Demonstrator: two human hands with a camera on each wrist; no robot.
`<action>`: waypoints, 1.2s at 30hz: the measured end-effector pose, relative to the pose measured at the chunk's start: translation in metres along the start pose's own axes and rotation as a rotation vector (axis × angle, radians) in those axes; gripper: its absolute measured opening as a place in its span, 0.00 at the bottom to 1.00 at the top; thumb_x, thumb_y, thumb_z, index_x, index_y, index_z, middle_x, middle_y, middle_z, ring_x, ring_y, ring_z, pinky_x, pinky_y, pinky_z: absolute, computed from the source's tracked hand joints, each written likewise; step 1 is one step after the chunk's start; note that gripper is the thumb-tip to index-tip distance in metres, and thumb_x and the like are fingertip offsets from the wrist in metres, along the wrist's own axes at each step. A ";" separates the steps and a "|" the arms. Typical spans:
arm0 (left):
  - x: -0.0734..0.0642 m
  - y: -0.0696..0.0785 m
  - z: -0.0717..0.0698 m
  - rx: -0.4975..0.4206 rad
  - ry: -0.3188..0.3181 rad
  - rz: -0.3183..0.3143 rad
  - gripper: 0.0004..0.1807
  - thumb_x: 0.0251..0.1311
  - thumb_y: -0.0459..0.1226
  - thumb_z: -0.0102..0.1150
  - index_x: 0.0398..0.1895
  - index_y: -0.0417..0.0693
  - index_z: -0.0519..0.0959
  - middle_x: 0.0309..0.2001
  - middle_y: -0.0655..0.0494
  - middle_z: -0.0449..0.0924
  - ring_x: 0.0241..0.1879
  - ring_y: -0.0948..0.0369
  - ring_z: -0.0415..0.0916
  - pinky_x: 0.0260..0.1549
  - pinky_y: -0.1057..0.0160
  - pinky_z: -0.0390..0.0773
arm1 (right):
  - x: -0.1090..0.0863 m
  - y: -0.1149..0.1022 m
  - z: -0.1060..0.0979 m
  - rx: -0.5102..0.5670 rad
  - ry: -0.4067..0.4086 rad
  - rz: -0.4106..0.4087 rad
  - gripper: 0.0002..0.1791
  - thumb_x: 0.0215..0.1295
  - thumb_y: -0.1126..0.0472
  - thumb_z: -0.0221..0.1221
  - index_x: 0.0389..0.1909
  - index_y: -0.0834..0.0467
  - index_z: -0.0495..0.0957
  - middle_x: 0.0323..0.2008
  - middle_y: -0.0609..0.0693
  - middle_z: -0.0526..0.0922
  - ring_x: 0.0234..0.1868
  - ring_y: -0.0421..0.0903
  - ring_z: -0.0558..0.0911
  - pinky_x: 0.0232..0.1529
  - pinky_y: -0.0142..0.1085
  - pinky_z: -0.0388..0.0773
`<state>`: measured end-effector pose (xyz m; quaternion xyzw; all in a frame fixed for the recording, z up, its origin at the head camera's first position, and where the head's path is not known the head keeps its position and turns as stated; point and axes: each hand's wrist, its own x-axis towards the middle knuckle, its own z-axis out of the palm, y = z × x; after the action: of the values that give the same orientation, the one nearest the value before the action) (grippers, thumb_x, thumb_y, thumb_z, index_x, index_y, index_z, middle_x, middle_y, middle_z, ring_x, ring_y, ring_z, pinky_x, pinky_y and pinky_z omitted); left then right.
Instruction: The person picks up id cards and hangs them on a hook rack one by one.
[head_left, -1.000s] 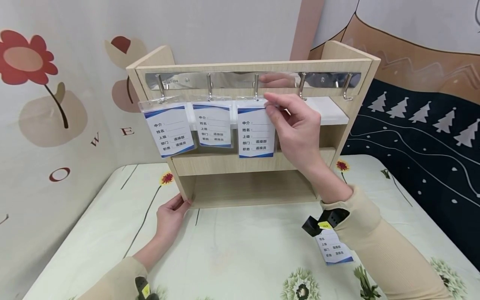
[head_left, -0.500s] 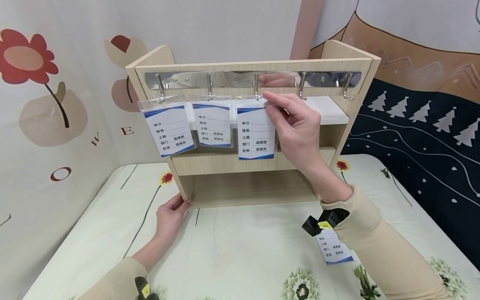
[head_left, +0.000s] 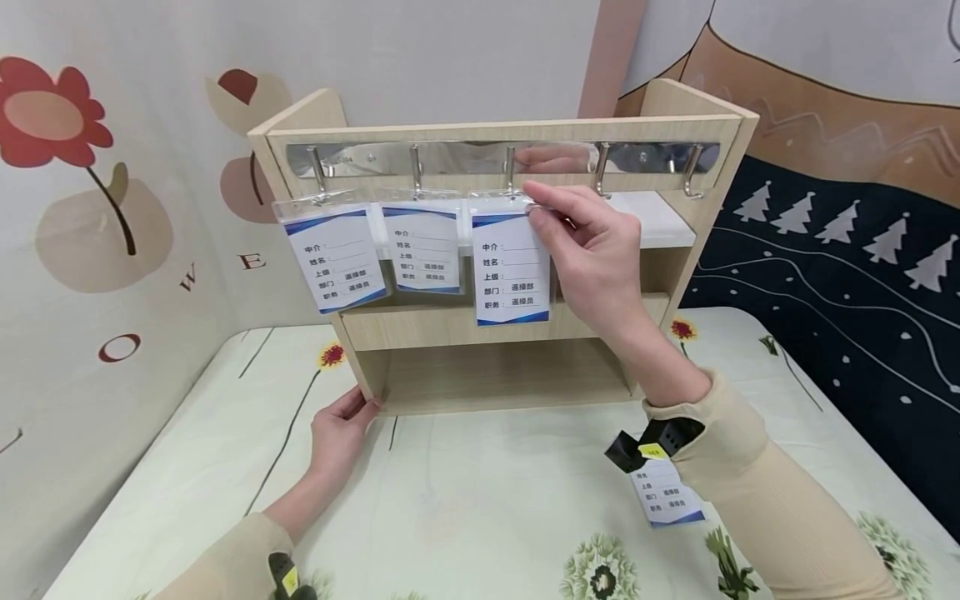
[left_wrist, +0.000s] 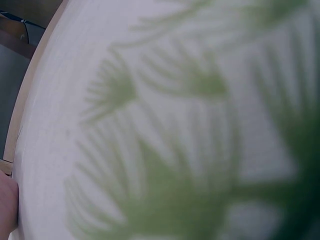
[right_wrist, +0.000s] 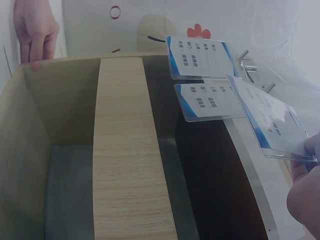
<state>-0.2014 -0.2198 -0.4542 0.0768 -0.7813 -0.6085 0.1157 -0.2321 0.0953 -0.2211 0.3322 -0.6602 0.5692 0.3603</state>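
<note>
My right hand (head_left: 592,250) pinches the upper right corner of a plastic-sleeved badge (head_left: 512,268) between thumb and forefinger. The badge's top edge overlaps the tip of the middle hook (head_left: 511,171). In the right wrist view this badge (right_wrist: 272,122) slants outward from the rack. Two like badges hang to its left, a tilted one (head_left: 336,258) on the first hook and a straighter one (head_left: 422,248) on the second. Low on the left, my left hand (head_left: 337,437) holds the bottom front corner of the wooden shelf (head_left: 480,333), its thumb at the panel's edge.
A steel hook strip (head_left: 465,157) runs across the shelf's top, with two bare hooks at the right. Behind the hooks lies a white ledge (head_left: 656,221). Another badge (head_left: 667,493) lies on the flowered cloth (head_left: 465,500), partly covered by my right forearm and its wrist camera.
The pinched badge's lower edge has dropped slightly, and its top remains at the middle hook. Both hands keep nearly the same place, and the other badges stay put.
</note>
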 end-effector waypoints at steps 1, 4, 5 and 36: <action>0.000 0.000 0.000 0.000 -0.002 -0.002 0.24 0.70 0.30 0.60 0.69 0.35 0.73 0.63 0.38 0.76 0.49 0.75 0.78 0.45 0.79 0.79 | 0.000 -0.001 0.000 -0.007 -0.003 0.004 0.13 0.67 0.76 0.63 0.51 0.69 0.85 0.46 0.59 0.88 0.40 0.40 0.82 0.38 0.24 0.79; 0.001 0.000 0.000 0.007 -0.006 -0.005 0.24 0.71 0.30 0.59 0.69 0.35 0.73 0.64 0.39 0.76 0.53 0.68 0.79 0.46 0.79 0.79 | 0.001 -0.002 -0.001 -0.023 -0.005 0.025 0.13 0.66 0.76 0.63 0.51 0.69 0.85 0.46 0.59 0.88 0.40 0.39 0.82 0.38 0.24 0.79; 0.001 0.000 0.000 0.008 -0.006 -0.006 0.24 0.71 0.30 0.59 0.69 0.35 0.73 0.64 0.39 0.76 0.55 0.65 0.79 0.46 0.79 0.79 | 0.001 -0.003 -0.002 -0.026 -0.006 0.034 0.13 0.66 0.76 0.63 0.51 0.69 0.85 0.46 0.59 0.88 0.40 0.39 0.82 0.39 0.24 0.79; 0.000 0.001 -0.002 0.011 -0.008 -0.008 0.24 0.71 0.31 0.59 0.69 0.37 0.73 0.64 0.40 0.76 0.57 0.59 0.79 0.45 0.79 0.78 | 0.007 -0.007 0.001 -0.087 -0.056 0.199 0.14 0.70 0.73 0.61 0.54 0.66 0.85 0.49 0.56 0.88 0.38 0.36 0.80 0.35 0.24 0.77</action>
<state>-0.2013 -0.2216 -0.4526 0.0781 -0.7847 -0.6051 0.1096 -0.2305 0.0928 -0.2115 0.2650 -0.7237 0.5635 0.2976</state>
